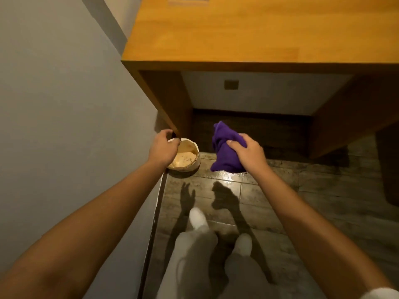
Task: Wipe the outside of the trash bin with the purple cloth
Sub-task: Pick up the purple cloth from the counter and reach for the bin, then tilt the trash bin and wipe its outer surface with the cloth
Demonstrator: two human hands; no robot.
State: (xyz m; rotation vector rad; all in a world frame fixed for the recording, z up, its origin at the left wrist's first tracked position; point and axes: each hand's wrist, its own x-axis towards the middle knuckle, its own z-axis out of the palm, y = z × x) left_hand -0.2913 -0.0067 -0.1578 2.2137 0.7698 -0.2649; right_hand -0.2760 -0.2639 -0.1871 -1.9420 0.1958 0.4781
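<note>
A small round cream-coloured trash bin (190,164) stands on the floor against the wall, beside the desk's left leg. My left hand (165,145) hovers over the bin's far-left rim with its fingers curled; whether it touches the rim is unclear. To the right of the bin, my right hand (248,152) grips a bunched purple cloth (224,145) in the air above the floor. Cloth and bin are apart.
A wooden desk (248,35) stands ahead, its left side panel (166,100) right behind the bin. A grey wall (64,104) runs along the left. My legs and white socks (198,219) stand on dark floor tiles (323,190).
</note>
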